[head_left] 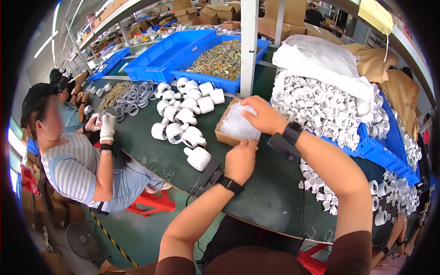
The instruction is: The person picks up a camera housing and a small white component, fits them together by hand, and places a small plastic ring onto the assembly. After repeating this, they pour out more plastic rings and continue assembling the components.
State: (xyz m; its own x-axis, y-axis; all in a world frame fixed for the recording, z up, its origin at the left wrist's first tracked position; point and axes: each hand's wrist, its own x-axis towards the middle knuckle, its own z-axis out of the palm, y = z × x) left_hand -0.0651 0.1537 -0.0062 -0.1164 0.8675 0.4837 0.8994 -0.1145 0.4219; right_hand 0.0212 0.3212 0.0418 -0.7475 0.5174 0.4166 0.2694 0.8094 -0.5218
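A small open cardboard box stands on the dark green table in front of me, filled with small translucent white plastic pieces. At its near right edge my left hand is closed, fingers curled on the rim. My right hand grips the box from the far right side, its thumb over the pieces and its other fingers at the far rim. Just left of the box lie several white rounded housings with short stems. One housing lies closer to my left wrist.
Grey rings lie farther left, near a gloved co-worker. Behind are a blue tray and another blue tray holding small metal parts. A white post rises behind the box. At right, a blue crate holds white plastic parts.
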